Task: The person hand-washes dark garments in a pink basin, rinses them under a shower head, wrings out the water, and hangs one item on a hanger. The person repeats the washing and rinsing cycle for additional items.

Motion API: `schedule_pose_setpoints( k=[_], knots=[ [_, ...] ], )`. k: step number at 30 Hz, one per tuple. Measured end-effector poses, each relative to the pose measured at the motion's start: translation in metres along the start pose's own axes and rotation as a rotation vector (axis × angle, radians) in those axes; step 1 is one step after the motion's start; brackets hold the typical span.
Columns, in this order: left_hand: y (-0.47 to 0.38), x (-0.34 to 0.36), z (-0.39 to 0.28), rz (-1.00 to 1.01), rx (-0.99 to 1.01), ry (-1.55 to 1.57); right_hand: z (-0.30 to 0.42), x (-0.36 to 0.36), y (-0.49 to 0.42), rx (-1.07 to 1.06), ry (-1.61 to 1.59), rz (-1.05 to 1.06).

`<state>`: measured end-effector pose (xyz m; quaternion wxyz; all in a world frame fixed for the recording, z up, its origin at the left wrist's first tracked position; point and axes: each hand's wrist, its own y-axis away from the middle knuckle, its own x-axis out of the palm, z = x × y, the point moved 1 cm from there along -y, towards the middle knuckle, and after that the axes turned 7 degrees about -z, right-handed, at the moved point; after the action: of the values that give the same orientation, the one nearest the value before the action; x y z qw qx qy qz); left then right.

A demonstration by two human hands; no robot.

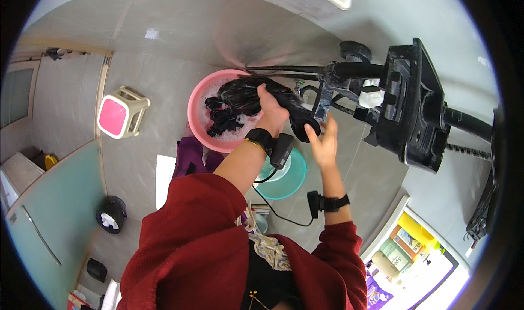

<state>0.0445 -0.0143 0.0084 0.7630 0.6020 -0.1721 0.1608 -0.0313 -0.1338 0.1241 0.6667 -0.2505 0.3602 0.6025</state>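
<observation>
A long, wet black bundle [241,95], hair or soft fabric, lies partly in a pink basin [192,115] of sudsy water on the floor. Part of it is raised over the basin's right side and ends in a rounded loop. My left hand [273,107] is closed around this raised part, with most of its fingers hidden beneath. At the rounded end, the thumb of my right hand [325,142] rests against the black material, while the fingers spread upward beside it. Whether they grip it is unclear. Both wrists wear black strapped devices, joined by a cable.
A turquoise basin [301,179] stands below my wrists. A black wall fixture with a shelf [417,105] juts in from the right, close to my right fingertips. To the left are a pink-topped stool [112,117], a black bin [111,205] and a frosted glass door [53,195].
</observation>
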Motion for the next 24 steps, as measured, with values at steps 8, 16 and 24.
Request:
schedule_pose_setpoints(
  k=[8,16,24],
  knots=[
    [0.016,-0.01,0.02,0.03,-0.058,0.022,-0.008,0.022,0.002,-0.291,0.447,-0.341],
    [0.035,-0.001,-0.003,0.255,-0.092,-0.474,-0.035,0.032,0.001,0.271,-0.438,0.334],
    [0.03,0.009,0.014,0.388,-0.147,-0.432,-0.054,0.024,-0.014,0.433,-0.55,0.527]
  ],
)
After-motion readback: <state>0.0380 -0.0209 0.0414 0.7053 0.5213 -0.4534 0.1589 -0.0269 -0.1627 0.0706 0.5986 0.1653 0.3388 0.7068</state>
